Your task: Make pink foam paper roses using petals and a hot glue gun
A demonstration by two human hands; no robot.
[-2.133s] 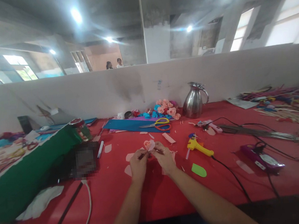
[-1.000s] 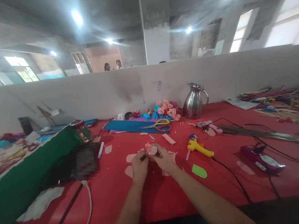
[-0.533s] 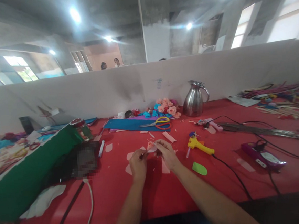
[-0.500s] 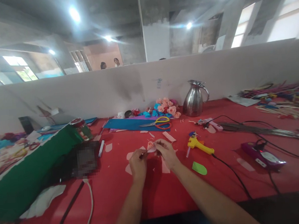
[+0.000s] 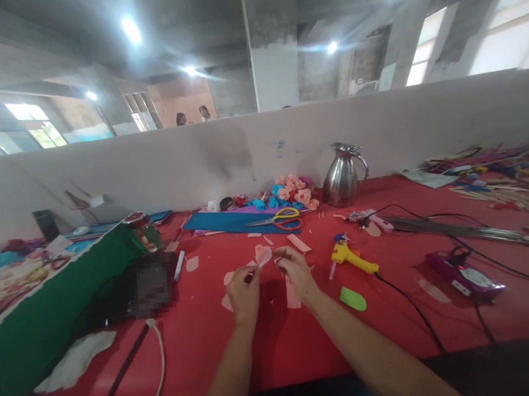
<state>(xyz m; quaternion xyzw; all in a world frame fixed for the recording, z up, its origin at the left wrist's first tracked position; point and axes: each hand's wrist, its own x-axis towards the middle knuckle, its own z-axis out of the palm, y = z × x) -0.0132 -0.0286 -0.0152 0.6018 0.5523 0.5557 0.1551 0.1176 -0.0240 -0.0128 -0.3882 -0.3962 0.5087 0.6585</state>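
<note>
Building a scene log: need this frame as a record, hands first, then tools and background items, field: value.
left hand: holding pink flower
right hand: beside the flower, contact unclear
glue gun: yellow, right of the hands
scissors: lying on blue sheet, beyond the hands
jug: metal, upright, near the wall
table: red covering

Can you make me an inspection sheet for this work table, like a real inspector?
Surface: red table, pink paper pieces scattered on it.
Job's things: pink paper flower, held above the table.
Clutter: scissors on a blue sheet; steel jug; yellow glue gun.
Hands: left hand holds the flower; right hand close beside it, contact unclear.
Cables: black cord from the glue gun toward the front; white cable at front left.
Surroundings: low pale wall behind; people beyond it.
</note>
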